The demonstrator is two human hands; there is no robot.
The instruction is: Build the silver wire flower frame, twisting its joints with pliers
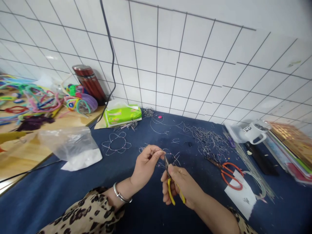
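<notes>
My right hand (183,186) is closed around yellow-handled pliers (170,178), jaws pointing up. The jaws meet a thin wire piece (170,156) that my left hand (145,164) pinches between thumb and fingers. Both hands hover just above a dark blue cloth (73,191). A silver bangle sits on my left wrist, and both sleeves are leopard print. A finished wire flower outline (116,144) lies on the cloth to the left of my hands.
Orange-handled scissors (227,172) lie to the right on white paper. Loose wire scraps (207,139) are strewn behind. A plastic bag (70,146), green tissue pack (122,115), red flask (90,83), pipe cleaners (36,100), white mug (252,132) and a black cable also stand about.
</notes>
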